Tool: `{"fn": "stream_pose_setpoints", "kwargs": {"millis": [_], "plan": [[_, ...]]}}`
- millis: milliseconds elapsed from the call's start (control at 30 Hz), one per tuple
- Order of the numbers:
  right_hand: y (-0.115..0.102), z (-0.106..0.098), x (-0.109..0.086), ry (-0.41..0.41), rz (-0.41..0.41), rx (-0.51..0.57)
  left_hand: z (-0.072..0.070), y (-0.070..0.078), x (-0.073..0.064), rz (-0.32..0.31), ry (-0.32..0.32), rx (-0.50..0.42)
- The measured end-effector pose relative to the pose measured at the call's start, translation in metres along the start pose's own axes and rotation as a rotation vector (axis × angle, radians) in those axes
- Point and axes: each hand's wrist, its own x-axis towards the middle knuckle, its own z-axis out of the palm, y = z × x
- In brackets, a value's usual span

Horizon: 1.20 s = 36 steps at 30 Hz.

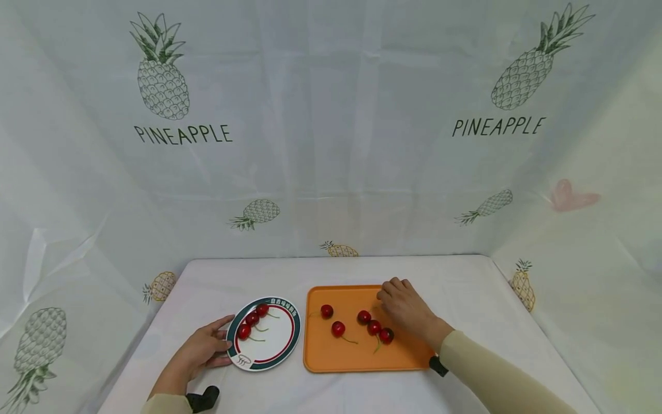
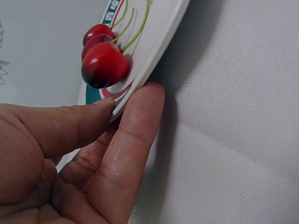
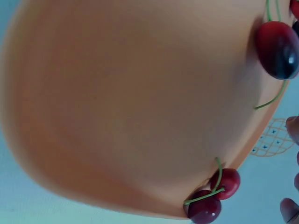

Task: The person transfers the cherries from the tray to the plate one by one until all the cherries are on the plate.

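A round white plate with a green and red rim holds three red cherries with green stems. My left hand pinches the plate's left edge; in the left wrist view the thumb is on top and a finger underneath, with the rim tilted up. To the right lies an orange tray with several dark red cherries on it. Over the tray's far right part is my right hand, fingers bent. The right wrist view shows separated fingertips at its edge, and two cherries by the tray's rim.
A white cloth covers the table, its far edge meeting a white curtain printed with pineapples. More curtain hangs at both sides. Black bands are on both wrists.
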Motion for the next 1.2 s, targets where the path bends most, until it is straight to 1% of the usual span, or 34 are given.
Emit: {"fn": "stream_pose_setpoints", "kwargs": {"millis": [300, 500, 700, 900, 1200], "plan": [[-0.001, 0.010, 0.008, -0.071, -0.049, 0.023, -0.001, 0.000, 0.000, -0.002, 0.004, 0.001], [-0.002, 0.016, 0.009, -0.108, -0.048, 0.022, 0.000, 0.001, -0.002, -0.001, 0.008, -0.002], [-0.003, 0.019, 0.009, -0.109, -0.055, 0.037, 0.000, 0.003, -0.004, 0.003, 0.007, -0.010], [-0.004, 0.021, 0.011, -0.122, -0.079, 0.001, 0.000, 0.003, -0.004, 0.000, 0.006, -0.015], [-0.005, 0.021, 0.011, -0.140, -0.084, -0.022, 0.000, 0.002, -0.001, -0.014, 0.005, -0.012]]}}
